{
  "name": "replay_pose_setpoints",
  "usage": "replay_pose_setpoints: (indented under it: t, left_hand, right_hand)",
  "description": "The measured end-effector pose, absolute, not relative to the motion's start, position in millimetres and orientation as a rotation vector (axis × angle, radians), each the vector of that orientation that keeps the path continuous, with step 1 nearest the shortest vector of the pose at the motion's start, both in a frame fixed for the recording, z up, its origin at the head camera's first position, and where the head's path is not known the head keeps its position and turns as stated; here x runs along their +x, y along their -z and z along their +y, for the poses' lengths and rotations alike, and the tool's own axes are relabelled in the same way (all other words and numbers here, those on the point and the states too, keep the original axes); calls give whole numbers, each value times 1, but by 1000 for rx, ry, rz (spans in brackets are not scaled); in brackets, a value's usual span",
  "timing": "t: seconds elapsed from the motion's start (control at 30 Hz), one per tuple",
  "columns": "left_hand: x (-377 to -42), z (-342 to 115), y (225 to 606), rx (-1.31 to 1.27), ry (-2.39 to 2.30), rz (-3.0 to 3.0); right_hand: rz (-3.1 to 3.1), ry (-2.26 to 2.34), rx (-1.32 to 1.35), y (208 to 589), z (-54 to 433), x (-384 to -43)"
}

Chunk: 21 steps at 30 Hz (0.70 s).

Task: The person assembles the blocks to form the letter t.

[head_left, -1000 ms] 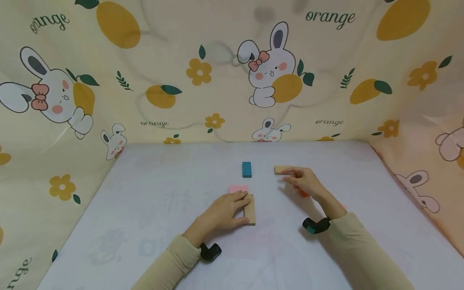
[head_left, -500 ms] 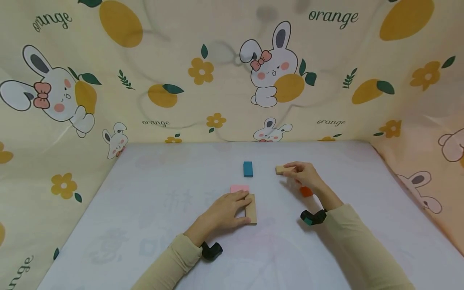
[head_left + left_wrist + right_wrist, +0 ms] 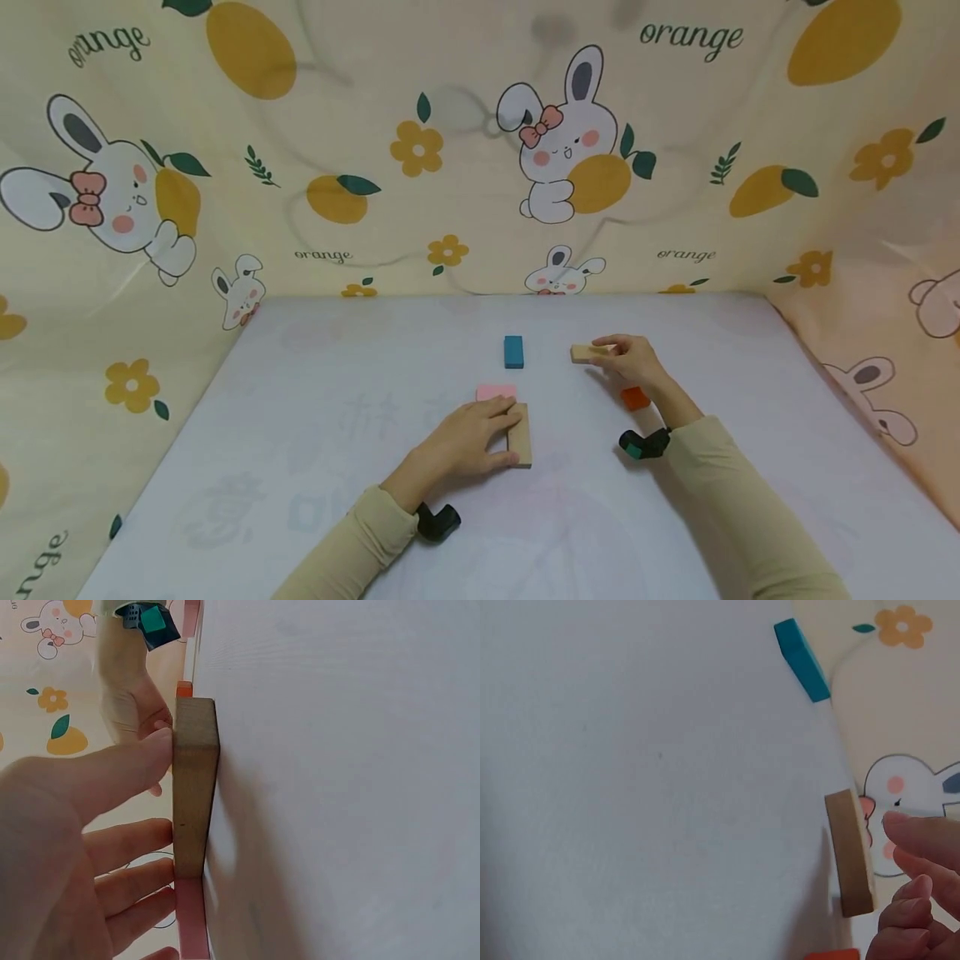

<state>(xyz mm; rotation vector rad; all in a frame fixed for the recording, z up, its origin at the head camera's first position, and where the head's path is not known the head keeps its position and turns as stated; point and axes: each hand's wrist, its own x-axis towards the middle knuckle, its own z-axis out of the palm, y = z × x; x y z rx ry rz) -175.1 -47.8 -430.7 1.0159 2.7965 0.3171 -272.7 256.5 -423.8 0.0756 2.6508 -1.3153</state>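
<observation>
left hand resting on a near tan block, right hand over another
left fingers lie apart and fairly straight; a light touch should spare the pink block just beyond. the orange block sits just nearside of the right hand, whose fingers hover apart above the far tan block; pinching its long sides seems surest. table between the hands gives room, ending at the backdrop.

I could pass along the left edge of the table, but nearer the far edge the blue block and right hand obstruct me.
</observation>
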Motion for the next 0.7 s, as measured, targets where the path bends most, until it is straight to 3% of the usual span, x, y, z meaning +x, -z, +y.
replay_pose_setpoints:
  t: [0.7]
  left_hand:
    - [-177, -49, 431, 1056, -360, 2791]
  right_hand:
    - [2618, 1243, 271, 434, 261, -284]
